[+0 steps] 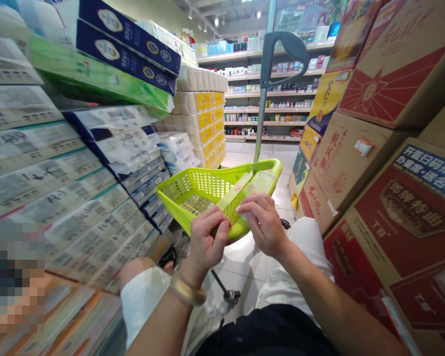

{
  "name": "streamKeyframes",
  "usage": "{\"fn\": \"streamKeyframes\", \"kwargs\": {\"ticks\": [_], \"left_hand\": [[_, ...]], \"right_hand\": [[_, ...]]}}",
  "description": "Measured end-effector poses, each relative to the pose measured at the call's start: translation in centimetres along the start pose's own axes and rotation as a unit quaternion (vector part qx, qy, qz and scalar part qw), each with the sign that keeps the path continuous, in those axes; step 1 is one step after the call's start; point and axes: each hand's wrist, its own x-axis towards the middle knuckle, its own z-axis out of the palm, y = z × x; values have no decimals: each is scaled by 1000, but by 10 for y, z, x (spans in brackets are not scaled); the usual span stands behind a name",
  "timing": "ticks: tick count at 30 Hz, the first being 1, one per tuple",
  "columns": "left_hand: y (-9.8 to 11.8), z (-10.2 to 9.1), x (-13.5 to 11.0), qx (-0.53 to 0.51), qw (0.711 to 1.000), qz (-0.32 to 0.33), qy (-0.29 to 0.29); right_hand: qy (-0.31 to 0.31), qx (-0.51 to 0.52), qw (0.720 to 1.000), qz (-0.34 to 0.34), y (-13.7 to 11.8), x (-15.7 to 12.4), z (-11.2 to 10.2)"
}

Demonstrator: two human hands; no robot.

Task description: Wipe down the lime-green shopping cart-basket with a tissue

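My left hand (206,237) is closed around the near end of a long, flat pale-green packet (234,193) that slants up over the basket. My right hand (261,221) pinches the same packet's near part, where a clear plastic wrapper (260,182) shows. Both hands hover at the near rim of a lime-green shopping basket (178,190) on a wheeled stand with a grey handle (282,49). A gold bangle (187,291) sits on my left wrist. I am crouched low, with white trousers over my knees.
Stacked tissue and toilet-paper packs (77,168) wall the left side. Red and brown cardboard cartons (389,163) are stacked on the right. The tiled aisle floor (244,267) runs ahead to stocked shelves (282,104) at the back.
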Motion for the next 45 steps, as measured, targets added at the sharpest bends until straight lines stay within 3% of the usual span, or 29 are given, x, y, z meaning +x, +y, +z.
{"fn": "streamKeyframes", "kwargs": {"ticks": [4,10,18,24,30,36,38,42,45], "left_hand": [[-1,-4,-2,-19,1000,15,2],[-1,-6,-2,-32,999,16,-2],[0,-9,-2,-27,1000,12,-3],[1,-9,-2,-31,1000,-2,-1],[1,-14,-4,-36,999,9,4],[-1,-19,-4,-47,999,-2,3],[-3,-21,-5,-54,999,-4,2],[-6,-24,-7,-62,998,0,5],[-9,-30,-7,-53,999,7,5]], "right_hand": [[-20,5,1000,-19,-2,2,2],[44,-26,997,64,41,24,-8],[-50,-17,999,10,11,11,-8],[-9,-38,996,82,30,25,-12],[-88,-22,996,5,3,17,-9],[-48,-65,992,101,37,35,-17],[-44,-70,991,102,37,37,-16],[-122,-54,991,26,16,39,-6],[-173,-55,983,27,14,50,-2]]}}
